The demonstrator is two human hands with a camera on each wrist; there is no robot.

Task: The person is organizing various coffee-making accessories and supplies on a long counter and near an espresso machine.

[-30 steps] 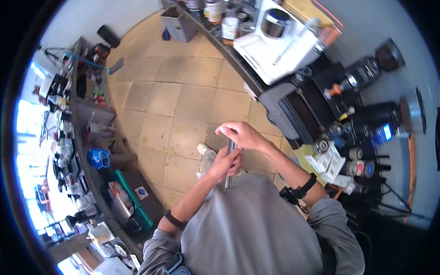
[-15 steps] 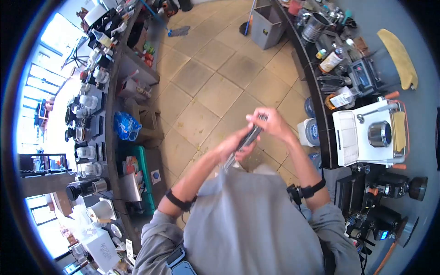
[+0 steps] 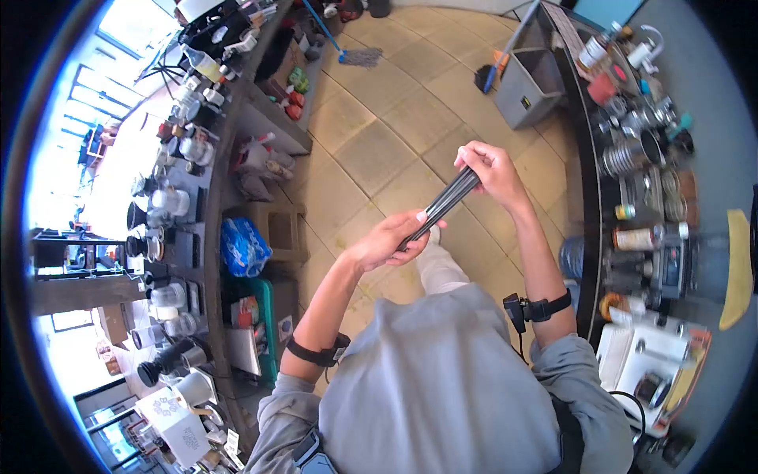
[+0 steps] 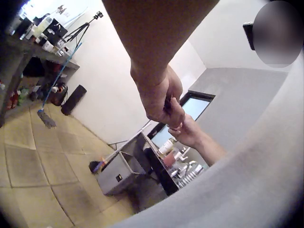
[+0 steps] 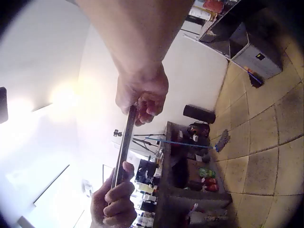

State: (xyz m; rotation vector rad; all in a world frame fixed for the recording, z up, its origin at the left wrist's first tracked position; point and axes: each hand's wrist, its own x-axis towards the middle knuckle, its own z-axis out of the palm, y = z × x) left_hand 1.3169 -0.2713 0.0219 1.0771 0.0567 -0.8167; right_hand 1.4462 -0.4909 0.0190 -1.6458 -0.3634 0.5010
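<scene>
Both hands have drawn farther apart than half a second ago, baring more of the bundle between them, and the grey bin has swung from about one o'clock towards half past one. From the head camera, the bundle of slim dark bars (image 3: 450, 197) is held over the tiled floor (image 3: 347, 170), just off centre towards two o'clock. It slants, its upper end pointing between one and two o'clock. The right hand (image 3: 493, 174) grips that end; the left hand (image 3: 391, 241) is clasped round the lower one. The grey bin (image 3: 509, 93) stands upright, the mop head (image 3: 362, 58) lies at twelve o'clock, and the blue bag (image 3: 245, 246) is at nine.

From the left wrist, the left hand is nearer, with the right hand just beyond it towards five o'clock; the bundle is mostly hidden by them. The bin shows at seven o'clock.

From the right wrist, the bundle runs from the right hand down to the left, towards half past six. The left fingers (image 5: 118, 206) are curled round it, and the bin is at two o'clock.
</scene>
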